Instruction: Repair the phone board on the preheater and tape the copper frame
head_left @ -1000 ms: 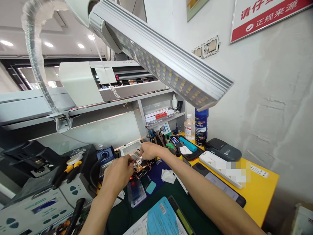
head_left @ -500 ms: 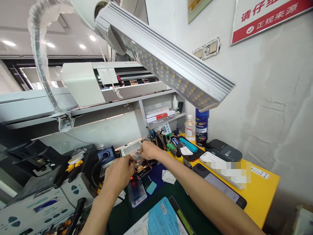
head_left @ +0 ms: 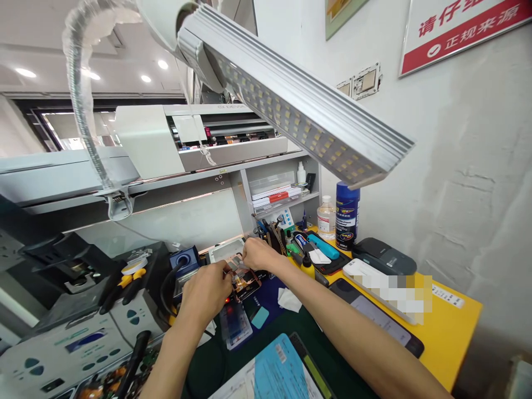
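An opened phone (head_left: pixel 245 282) with copper-coloured inner parts lies at the back of the work mat, between my hands. My left hand (head_left: pixel 208 289) is at its left edge with the fingers bent together. On its upper right side rests my right hand (head_left: pixel 260 255), fingers curled in a pinch. Whatever is between the fingertips of either hand is too small to make out. Just in front of the phone lie a clear plastic case (head_left: pixel 235 327) and a small teal piece (head_left: pixel 260 317).
A lamp (head_left: pixel 299 100) hangs over the bench. Grey devices with pliers (head_left: pixel 124 285) stand at left. At right are a yellow bottle (head_left: pixel 307 267), a blue spray can (head_left: pixel 347 216) and a dark phone (head_left: pixel 374 316). A blue sheet (head_left: pixel 282 368) lies in front.
The whole view has shifted slightly, so things appear a little further right. Both hands stay at the opened phone, with the left fingers slightly nearer its middle.
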Demonstrator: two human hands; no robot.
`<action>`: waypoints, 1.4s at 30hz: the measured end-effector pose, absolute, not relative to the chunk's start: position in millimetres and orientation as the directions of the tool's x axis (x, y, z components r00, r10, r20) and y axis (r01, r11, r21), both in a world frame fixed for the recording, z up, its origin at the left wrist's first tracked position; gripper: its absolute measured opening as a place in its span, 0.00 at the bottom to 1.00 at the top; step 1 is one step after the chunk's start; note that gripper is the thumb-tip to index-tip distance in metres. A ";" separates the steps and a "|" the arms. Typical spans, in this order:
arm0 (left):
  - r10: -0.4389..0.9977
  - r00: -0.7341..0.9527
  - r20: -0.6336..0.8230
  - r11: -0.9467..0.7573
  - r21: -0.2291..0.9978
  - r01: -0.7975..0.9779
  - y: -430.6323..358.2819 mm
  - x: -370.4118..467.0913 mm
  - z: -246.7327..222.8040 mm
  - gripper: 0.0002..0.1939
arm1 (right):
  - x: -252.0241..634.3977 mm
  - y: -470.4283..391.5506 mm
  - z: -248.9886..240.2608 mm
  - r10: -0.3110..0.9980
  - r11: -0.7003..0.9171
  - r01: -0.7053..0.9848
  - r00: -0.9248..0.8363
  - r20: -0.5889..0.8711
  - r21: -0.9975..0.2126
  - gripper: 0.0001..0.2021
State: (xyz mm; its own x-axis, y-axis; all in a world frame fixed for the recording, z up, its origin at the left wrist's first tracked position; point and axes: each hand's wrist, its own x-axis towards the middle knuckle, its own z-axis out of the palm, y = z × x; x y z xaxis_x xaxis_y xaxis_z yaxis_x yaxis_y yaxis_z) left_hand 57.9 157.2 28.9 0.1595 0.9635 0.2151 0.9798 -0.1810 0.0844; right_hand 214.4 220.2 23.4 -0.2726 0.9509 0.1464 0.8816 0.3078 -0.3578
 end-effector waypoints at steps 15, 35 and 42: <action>0.966 0.152 0.210 -0.173 0.090 0.981 157.3 58.0 30.0 0.14 | 209.2 223.9 18.1 0.975 0.216 0.905 -0.185 0.120 -0.365 0.17; 0.969 0.160 0.189 -0.181 0.100 0.978 159.4 57.4 30.1 0.15 | 211.8 221.4 21.6 0.967 0.250 0.905 -0.217 0.131 -0.345 0.18; 0.968 0.155 0.199 -0.188 0.159 0.969 160.9 55.3 33.6 0.17 | 221.9 213.7 43.1 0.964 0.241 0.912 -0.186 0.190 -0.331 0.14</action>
